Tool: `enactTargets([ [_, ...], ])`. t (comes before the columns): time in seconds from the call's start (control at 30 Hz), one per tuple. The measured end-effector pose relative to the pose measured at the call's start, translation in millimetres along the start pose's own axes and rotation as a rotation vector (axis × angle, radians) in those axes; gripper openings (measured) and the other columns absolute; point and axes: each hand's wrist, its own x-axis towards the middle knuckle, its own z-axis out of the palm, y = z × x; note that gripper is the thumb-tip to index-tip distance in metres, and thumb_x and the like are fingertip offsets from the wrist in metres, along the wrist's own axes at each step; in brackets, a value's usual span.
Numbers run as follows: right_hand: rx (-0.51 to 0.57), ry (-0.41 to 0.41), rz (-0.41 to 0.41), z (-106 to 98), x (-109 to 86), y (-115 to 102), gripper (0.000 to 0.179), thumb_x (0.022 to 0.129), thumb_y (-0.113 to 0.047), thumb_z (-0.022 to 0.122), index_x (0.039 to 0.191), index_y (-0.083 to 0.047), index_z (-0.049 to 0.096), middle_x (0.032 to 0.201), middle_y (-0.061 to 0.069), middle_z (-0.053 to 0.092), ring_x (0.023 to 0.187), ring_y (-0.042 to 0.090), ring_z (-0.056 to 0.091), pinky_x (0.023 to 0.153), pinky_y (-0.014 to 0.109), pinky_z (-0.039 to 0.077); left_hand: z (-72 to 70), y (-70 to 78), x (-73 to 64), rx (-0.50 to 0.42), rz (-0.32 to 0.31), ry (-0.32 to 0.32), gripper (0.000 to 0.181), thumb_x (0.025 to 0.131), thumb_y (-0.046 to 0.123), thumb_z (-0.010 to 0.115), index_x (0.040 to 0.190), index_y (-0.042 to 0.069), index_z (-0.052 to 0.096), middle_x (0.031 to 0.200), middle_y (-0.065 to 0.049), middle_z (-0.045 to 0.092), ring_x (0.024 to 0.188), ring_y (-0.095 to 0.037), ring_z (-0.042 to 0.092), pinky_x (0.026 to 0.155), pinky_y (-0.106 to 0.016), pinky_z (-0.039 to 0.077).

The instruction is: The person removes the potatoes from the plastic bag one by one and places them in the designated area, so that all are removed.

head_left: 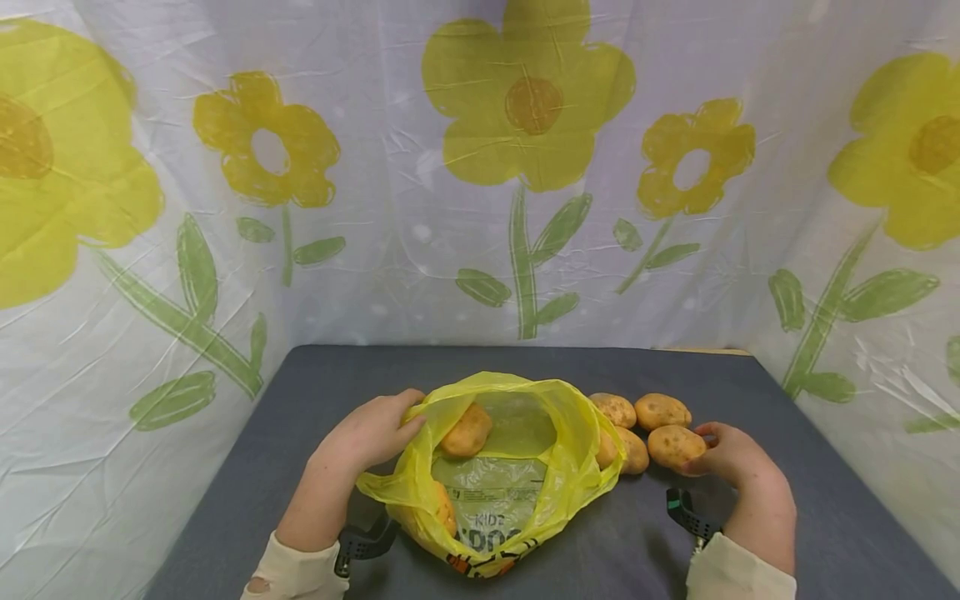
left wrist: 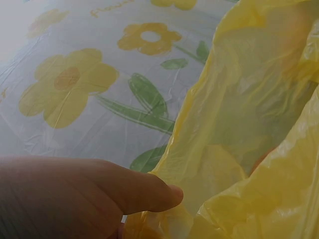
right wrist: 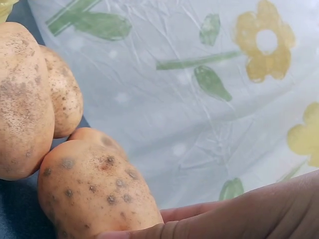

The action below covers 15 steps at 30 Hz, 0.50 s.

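Observation:
A yellow plastic bag [head_left: 491,385] lies with its mouth wide, dark printing showing inside it. My left hand [head_left: 375,429] pinches the left rim, the thumb over the film in the left wrist view and the other fingers hidden behind it. Inside the bag, one potato [head_left: 467,432] rests at the back left and another potato [head_left: 445,507] sits lower against the left side. To the bag's right, my right hand [head_left: 727,454] grips a spotted potato [head_left: 676,447] by its right end, thumb near side and fingers beyond.
Beside the gripped potato lie a back potato [head_left: 663,411], a second potato [head_left: 614,410] near the bag, and a third potato [head_left: 633,452] partly behind the bag's right edge. All are on a dark table [head_left: 247,500], enclosed by a flower-printed curtain [head_left: 390,275].

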Motion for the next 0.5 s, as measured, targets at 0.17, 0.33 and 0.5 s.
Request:
enactTargets([
  [0.17, 0.003, 0.017, -0.001, 2.6, 3.9, 2.2, 0.081, 0.083, -0.020, 0.083, 0.141, 0.018, 0.040, 0.138, 0.040, 0.048, 0.121, 0.056, 0.049, 0.095, 0.064, 0.046, -0.5, 0.1, -0.2, 0.002, -0.003, 0.000, 0.044, 0.106, 0.022, 0.059, 0.146, 0.003, 0.053, 0.135, -0.015, 0.063, 0.118, -0.034, 0.063, 0.096, -0.053, 0.051],
  [0.33, 0.011, 0.023, -0.006, 5.4, 7.4, 5.4, 0.079, 0.083, -0.016, 0.082, 0.140, 0.019, 0.040, 0.136, 0.041, 0.049, 0.120, 0.056, 0.050, 0.096, 0.064, 0.045, -1.5, 1.1, -0.7, 0.000, -0.006, -0.003, 0.045, 0.106, 0.022, 0.059, 0.146, 0.003, 0.053, 0.136, -0.016, 0.063, 0.119, -0.035, 0.062, 0.097, -0.053, 0.051],
  [0.5, 0.001, 0.021, -0.016, 8.6, 9.2, 7.2, 0.075, 0.084, -0.014, 0.079, 0.139, 0.020, 0.040, 0.133, 0.041, 0.051, 0.120, 0.056, 0.050, 0.098, 0.064, 0.043, -1.7, 1.5, -1.5, -0.001, -0.011, -0.009, 0.045, 0.106, 0.023, 0.059, 0.146, 0.003, 0.053, 0.137, -0.016, 0.062, 0.120, -0.036, 0.062, 0.098, -0.054, 0.050],
])
